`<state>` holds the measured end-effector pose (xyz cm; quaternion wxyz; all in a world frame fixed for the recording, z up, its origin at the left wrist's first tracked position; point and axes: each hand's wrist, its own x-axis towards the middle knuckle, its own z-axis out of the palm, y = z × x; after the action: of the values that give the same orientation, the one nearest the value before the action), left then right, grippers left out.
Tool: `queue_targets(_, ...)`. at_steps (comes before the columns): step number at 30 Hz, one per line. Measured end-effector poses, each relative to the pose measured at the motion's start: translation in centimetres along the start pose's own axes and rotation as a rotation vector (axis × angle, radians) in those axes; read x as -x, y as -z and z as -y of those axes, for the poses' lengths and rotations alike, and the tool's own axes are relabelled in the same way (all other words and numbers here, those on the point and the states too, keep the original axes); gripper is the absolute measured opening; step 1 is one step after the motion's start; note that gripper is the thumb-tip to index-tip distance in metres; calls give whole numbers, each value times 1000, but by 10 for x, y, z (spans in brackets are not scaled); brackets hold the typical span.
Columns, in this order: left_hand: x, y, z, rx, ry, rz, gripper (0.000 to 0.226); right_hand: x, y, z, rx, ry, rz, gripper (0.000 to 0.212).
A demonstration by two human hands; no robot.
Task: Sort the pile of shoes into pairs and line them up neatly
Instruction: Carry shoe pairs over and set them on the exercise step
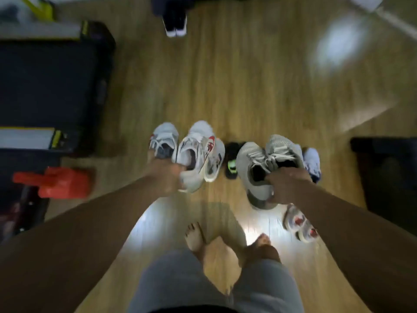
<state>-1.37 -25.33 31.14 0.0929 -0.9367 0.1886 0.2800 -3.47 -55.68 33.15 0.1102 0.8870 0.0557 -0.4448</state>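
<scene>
My left hand point(165, 177) grips a pair of white sneakers with red marks point(194, 152) by their heels, held above the wooden floor. My right hand point(285, 186) grips a pair of grey sneakers point(259, 161) the same way. Between the two pairs a black shoe with a green patch point(232, 161) lies on the floor. A pale blue shoe point(312, 162) shows behind the grey pair. A small white and red sandal pair point(300, 223) lies under my right forearm. The whole frame is blurred.
A black and white shoe pair point(176, 23) stands at the far end of the floor. A dark block point(49, 86) fills the left side, with a red bag point(61, 181) beside it. A dark object point(388, 172) stands at right. My bare feet point(225, 245) are below.
</scene>
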Motion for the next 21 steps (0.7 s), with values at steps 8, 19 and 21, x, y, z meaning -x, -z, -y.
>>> queue_targets(8, 57, 120, 146, 48, 107, -235, 40, 43, 187, 66, -6, 23, -262, 71)
queue_targets(19, -21, 163, 288, 59, 139, -178, 54, -73, 331, 131, -175, 46, -249, 92)
queue_targets(21, -50, 174, 314, 122, 127, -177, 57, -106, 354, 132, -220, 41, -197, 106)
